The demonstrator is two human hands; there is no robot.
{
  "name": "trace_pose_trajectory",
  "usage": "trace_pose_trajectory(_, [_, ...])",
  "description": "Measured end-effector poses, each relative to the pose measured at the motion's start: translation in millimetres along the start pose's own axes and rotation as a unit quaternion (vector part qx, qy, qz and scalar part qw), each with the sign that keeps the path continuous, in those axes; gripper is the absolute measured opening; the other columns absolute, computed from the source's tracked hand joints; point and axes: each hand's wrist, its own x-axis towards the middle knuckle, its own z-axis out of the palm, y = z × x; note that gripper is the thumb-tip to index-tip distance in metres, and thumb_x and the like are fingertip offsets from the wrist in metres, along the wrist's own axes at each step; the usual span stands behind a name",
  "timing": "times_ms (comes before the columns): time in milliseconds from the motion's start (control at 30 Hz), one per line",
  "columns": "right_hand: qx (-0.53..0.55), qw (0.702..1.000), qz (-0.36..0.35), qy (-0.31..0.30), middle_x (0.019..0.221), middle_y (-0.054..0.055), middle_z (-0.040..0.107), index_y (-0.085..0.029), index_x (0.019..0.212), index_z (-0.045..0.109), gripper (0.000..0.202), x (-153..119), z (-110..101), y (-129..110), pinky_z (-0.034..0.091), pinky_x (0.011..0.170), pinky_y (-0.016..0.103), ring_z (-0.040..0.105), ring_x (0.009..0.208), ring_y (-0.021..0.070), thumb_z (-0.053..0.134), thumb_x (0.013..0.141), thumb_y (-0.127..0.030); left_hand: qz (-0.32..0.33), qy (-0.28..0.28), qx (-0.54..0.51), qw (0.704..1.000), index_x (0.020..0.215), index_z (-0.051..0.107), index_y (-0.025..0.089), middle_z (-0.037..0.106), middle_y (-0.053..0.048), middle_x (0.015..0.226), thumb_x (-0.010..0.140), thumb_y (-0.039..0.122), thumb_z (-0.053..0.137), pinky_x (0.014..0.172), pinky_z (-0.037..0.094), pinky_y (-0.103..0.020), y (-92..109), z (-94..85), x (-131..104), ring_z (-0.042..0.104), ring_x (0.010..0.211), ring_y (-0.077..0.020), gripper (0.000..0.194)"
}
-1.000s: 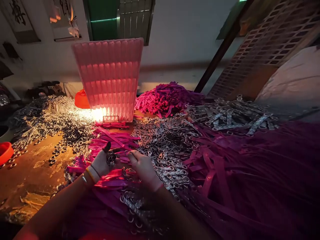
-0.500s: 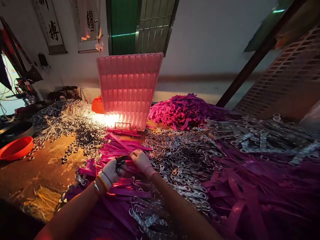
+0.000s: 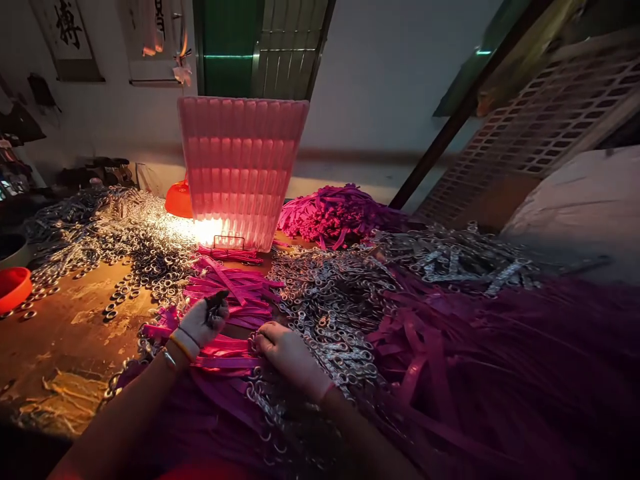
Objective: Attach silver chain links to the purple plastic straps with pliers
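My left hand (image 3: 204,321) is closed around a small dark piece (image 3: 217,300) that sticks up from its fingers, above magenta strips. To its right, my right hand (image 3: 287,353) is bent down at the end of magenta strips (image 3: 230,363), its fingertips by a metal ring; whatever it pinches is too small to make out. More magenta strips (image 3: 245,287) lie fanned out just beyond both hands. A heap of silvery ringed pieces (image 3: 335,333) lies right of my right hand.
A ribbed pink panel (image 3: 243,173) stands behind the strips, beside a lit red lamp (image 3: 179,200). Magenta bundles (image 3: 340,213) lie at the back, and a large magenta heap (image 3: 480,373) at right. A red bowl (image 3: 15,290) sits far left.
My hands have moved apart; the right one has come down toward the ring ends of the strips, while the left still holds the dark piece. The view has turned right.
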Motion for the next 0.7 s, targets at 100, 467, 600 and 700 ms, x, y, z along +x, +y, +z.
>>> trace_pose_trajectory(100, [-0.027,0.999,0.022,0.022,0.095,0.006,0.068,-0.019,0.088,0.067,0.018,-16.3,17.3,-4.3,0.042,0.077,0.025,0.063,0.087,0.0177,0.052,0.097,-0.023,-0.005,0.003,0.039,0.999,0.089,0.059,0.011,0.049,0.0,0.058,0.096,0.01,0.038,0.03,0.03,-0.008,8.8,7.7,14.9,0.045,0.039,-0.0055,0.022])
trace_pose_trajectory(467, [-0.037,0.988,-0.005,0.149,0.097,0.005,0.069,-0.018,0.09,0.065,0.019,-28.0,42.4,6.7,0.041,0.075,0.025,0.064,0.085,0.0164,0.051,0.099,-0.026,0.104,-0.002,0.397,0.912,0.082,0.059,0.012,0.045,0.003,0.054,0.088,0.015,0.053,0.035,0.029,-0.01,7.5,24.2,74.7,0.041,0.04,-0.0056,0.01])
trace_pose_trajectory(600, [-0.053,0.989,0.015,0.14,0.095,0.005,0.068,-0.019,0.089,0.066,0.017,-28.4,38.0,1.9,0.04,0.073,0.025,0.064,0.083,0.0164,0.054,0.098,-0.027,0.188,0.007,0.604,0.775,0.082,0.065,0.014,0.055,0.0,0.059,0.082,0.018,0.061,0.044,0.039,-0.017,11.7,22.2,88.9,0.049,0.049,-0.0094,0.005])
trace_pose_trajectory(700, [-0.051,0.989,0.022,0.134,0.097,0.005,0.068,-0.019,0.091,0.067,0.016,-29.0,35.2,-0.3,0.041,0.074,0.025,0.064,0.085,0.0169,0.055,0.098,-0.026,0.238,-0.013,0.75,0.617,0.08,0.07,0.015,0.064,-0.002,0.067,0.076,0.016,0.066,0.058,0.045,-0.02,23.6,23.6,94.8,0.057,0.064,-0.0131,0.005])
